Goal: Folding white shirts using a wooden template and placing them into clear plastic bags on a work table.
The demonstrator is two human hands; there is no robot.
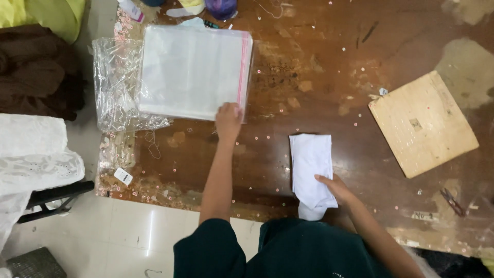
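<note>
My left hand (pixel 228 121) reaches forward and pinches the near corner of a stack of clear plastic bags (pixel 193 69) with a pink strip along its right edge. A folded white cloth (pixel 311 166) lies on the worn brown table (pixel 319 67) close to me. My right hand (pixel 335 187) rests on the cloth's lower right part, fingers on the fabric, holding it against the table.
A crumpled clear wrapper (pixel 115 87) lies under the stack's left side. A square wooden board (pixel 423 123) sits at the right. Small scissors (pixel 453 202) lie near the right front edge. Brown fabric (pixel 36 72) and white lace fabric (pixel 33 154) are piled at the left.
</note>
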